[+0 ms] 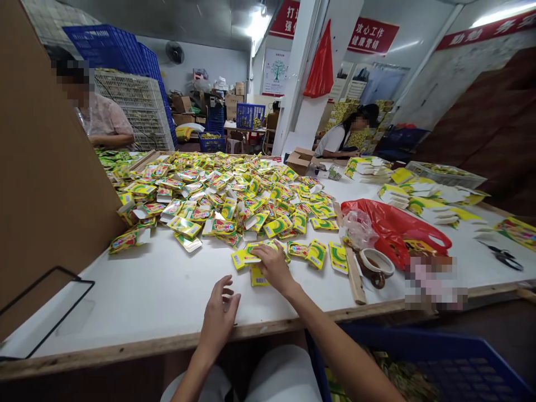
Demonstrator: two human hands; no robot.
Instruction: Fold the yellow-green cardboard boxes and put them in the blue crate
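My right hand (273, 265) is at the near edge of a heap of small yellow-and-green cardboard boxes, its fingers closed over one small yellow box (250, 254). Another yellow box (258, 277) lies partly under that hand. My left hand (220, 308) is over the white table (167, 296) near the front edge, fingers loosely curled and thumb apart, with nothing in it. Beyond both hands spreads the heap of printed boxes (221, 226), several with white end flaps standing out.
A wooden strip (355, 276) borders the boxes on the right. Past it are a brown mug (377, 265), a red plastic bag (377, 223) and scissors (505, 257). A cardboard sheet (54, 167) and black wire frame (62, 301) stand left. A blue crate (452, 352) sits below. Two co-workers sit beyond.
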